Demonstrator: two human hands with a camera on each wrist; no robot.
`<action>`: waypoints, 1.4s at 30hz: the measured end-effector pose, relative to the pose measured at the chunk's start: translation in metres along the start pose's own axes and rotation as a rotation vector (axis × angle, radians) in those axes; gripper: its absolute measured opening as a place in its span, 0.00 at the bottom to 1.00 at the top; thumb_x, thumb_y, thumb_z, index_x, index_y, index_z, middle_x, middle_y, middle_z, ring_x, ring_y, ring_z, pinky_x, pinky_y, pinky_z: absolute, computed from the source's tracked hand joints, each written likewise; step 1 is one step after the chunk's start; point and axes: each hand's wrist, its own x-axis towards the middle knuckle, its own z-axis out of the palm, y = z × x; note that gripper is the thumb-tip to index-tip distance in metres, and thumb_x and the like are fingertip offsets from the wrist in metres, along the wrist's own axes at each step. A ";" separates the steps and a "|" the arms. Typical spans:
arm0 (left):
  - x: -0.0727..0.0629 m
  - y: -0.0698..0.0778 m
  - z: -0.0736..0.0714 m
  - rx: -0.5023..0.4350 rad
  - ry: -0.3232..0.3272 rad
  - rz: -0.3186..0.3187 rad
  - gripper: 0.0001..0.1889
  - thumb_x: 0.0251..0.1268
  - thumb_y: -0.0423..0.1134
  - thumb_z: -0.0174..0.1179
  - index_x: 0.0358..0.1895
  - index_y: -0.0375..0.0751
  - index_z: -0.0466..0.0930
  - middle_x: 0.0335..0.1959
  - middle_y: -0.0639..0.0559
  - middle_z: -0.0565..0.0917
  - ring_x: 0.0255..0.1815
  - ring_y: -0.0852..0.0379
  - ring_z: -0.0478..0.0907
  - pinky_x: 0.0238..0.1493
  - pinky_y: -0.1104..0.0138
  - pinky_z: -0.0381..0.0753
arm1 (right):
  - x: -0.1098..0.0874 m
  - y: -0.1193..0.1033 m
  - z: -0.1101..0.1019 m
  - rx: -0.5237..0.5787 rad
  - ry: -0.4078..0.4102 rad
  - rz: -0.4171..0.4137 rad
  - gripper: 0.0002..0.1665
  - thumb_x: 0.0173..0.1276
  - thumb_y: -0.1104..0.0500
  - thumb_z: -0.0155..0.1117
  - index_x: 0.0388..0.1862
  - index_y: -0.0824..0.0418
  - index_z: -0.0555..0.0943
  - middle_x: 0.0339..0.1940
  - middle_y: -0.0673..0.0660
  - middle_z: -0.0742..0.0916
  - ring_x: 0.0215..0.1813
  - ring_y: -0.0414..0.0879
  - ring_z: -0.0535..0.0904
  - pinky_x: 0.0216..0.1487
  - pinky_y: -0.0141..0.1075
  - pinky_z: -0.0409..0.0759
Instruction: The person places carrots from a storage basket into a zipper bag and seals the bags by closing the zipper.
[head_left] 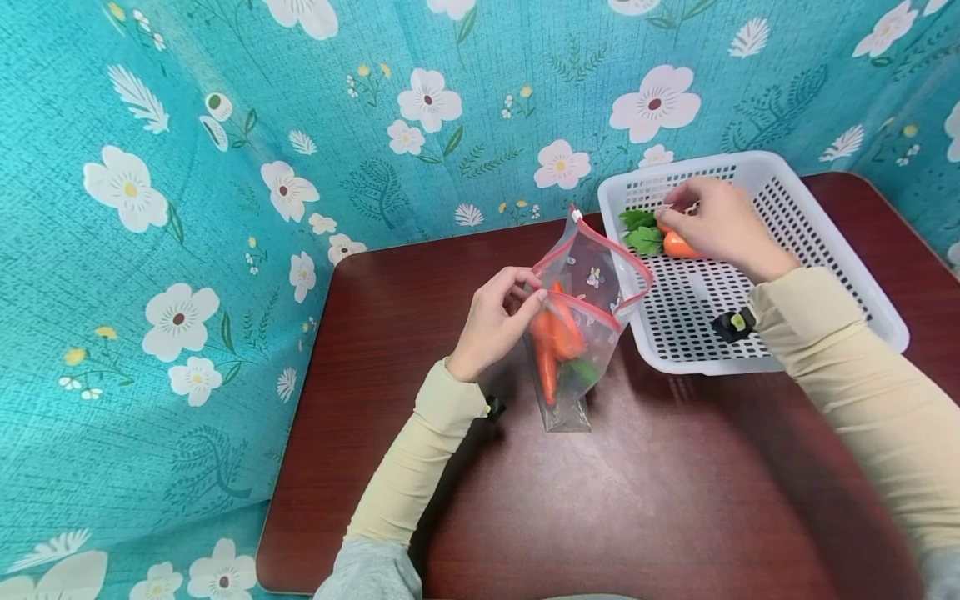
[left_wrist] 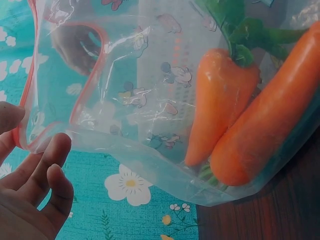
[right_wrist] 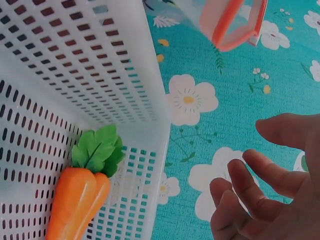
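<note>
Pinching the red-edged rim of a clear zip bag (head_left: 592, 342), the left hand (head_left: 495, 321) sits at the bag's 9 o'clock, and the bag's mouth gapes. Inside the bag show 2 bagged carrots (left_wrist: 262, 117), both orange: a long carrot and, at its 9 o'clock in the left wrist view, a shorter carrot with a green top. At 2 o'clock from the left hand and well apart from it, the right hand (head_left: 716, 221) reaches over a white basket (head_left: 697, 366). Its fingers bend loosely, with a gap to the thumb and nothing gripped. On the basket floor lie 2 loose carrots (head_left: 681, 245), just beside the right hand's fingertips at its 8 o'clock, their green leaves (head_left: 645, 240) toward 9 o'clock; whether a fingertip touches them I cannot tell. Seen from the left hand, these carrots lie at 2 o'clock, past the bag. Beneath everything spreads a reddish-brown table (head_left: 660, 467), with flowered teal cloth (head_left: 360, 125) at its 12 o'clock.
</note>
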 end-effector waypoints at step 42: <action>-0.005 -0.002 -0.001 0.010 -0.003 -0.023 0.07 0.65 0.37 0.61 0.43 0.41 0.77 0.38 0.51 0.80 0.31 0.60 0.77 0.30 0.70 0.76 | 0.045 0.076 0.033 -0.273 -0.282 0.050 0.40 0.65 0.57 0.59 0.67 0.81 0.59 0.62 0.81 0.68 0.60 0.74 0.66 0.60 0.63 0.66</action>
